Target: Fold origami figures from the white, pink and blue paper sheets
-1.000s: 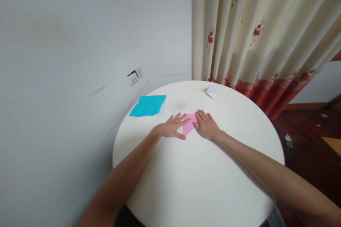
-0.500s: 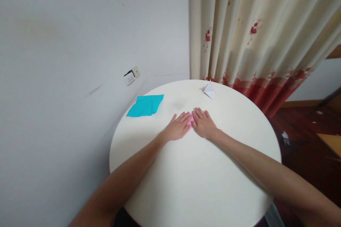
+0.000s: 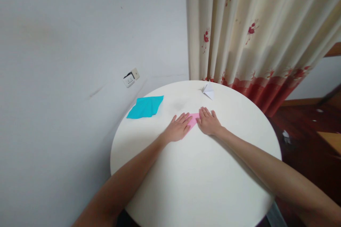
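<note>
While both flat | left hand (image 3: 177, 128), right hand (image 3: 210, 122) press pink paper (image 3: 193, 119) (round table (image 3: 202, 184))

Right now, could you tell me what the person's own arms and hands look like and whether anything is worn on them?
Both arms are bare from the frame's lower edge to the wrist: no sleeves show. The left hand and the right hand wear no gloves, and no watch, bracelet or ring can be made out. Fine detail on the fingers is too small to tell.
</note>
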`<state>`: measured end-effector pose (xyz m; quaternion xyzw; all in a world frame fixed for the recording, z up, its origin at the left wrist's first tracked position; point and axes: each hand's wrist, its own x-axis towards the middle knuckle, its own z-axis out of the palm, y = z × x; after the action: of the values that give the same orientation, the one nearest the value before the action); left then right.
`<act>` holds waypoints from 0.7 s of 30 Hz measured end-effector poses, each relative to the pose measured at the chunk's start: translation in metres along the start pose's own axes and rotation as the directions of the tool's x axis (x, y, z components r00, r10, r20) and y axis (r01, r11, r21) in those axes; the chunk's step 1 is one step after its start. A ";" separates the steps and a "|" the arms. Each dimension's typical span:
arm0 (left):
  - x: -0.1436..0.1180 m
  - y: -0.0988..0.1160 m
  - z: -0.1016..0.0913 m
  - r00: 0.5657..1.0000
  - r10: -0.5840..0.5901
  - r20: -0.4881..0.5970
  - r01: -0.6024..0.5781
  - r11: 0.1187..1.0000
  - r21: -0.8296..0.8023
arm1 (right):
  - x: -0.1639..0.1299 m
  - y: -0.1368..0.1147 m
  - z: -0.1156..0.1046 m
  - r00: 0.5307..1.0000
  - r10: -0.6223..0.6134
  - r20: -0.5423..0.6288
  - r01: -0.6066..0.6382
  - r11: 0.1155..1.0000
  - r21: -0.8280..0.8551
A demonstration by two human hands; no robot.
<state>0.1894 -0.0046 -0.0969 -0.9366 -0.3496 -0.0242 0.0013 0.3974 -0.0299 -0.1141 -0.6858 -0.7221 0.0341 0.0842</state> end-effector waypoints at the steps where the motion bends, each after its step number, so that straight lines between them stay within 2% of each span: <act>1: 0.000 0.000 -0.001 1.000 0.000 0.005 0.000 1.000 -0.003 | 0.002 0.005 -0.002 0.999 0.037 -0.004 -0.037 0.999 0.005; 4: 0.000 0.000 -0.002 1.000 -0.001 0.015 0.001 1.000 -0.021 | 0.006 0.018 -0.008 0.986 0.163 -0.044 -0.162 0.986 0.035; 6: 0.000 0.000 -0.003 1.000 -0.002 0.017 0.003 0.999 -0.034 | 0.007 0.019 -0.015 0.965 0.216 -0.146 -0.212 0.976 0.044; 8: -0.001 0.000 -0.003 1.000 -0.006 0.016 0.007 0.999 -0.043 | 0.005 0.012 -0.021 0.940 0.194 -0.280 -0.194 0.981 0.028; 10: -0.001 0.000 -0.003 1.000 -0.006 0.012 0.006 0.999 -0.043 | 0.002 0.000 -0.026 0.929 0.096 -0.358 -0.105 0.994 -0.006; 12: -0.001 0.000 -0.002 1.000 0.000 0.000 0.000 0.999 -0.038 | -0.002 -0.015 -0.025 0.938 -0.045 -0.344 0.037 0.999 -0.029; 15: -0.001 0.000 -0.003 1.000 -0.002 -0.011 0.002 1.000 -0.031 | -0.007 -0.030 -0.016 0.956 -0.185 -0.226 0.183 0.983 -0.032; 18: -0.001 0.000 -0.003 1.000 -0.009 -0.005 0.009 0.999 -0.038 | -0.010 -0.032 -0.006 0.981 -0.159 -0.108 0.160 0.987 -0.002; 21: -0.001 0.000 -0.003 1.000 -0.015 -0.003 0.015 0.999 -0.044 | -0.010 -0.029 -0.002 0.990 -0.126 -0.066 0.126 0.992 0.003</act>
<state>0.1886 -0.0054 -0.0941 -0.9337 -0.3560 -0.0333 -0.0191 0.3702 -0.0422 -0.1078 -0.6393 -0.7607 0.0087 0.1122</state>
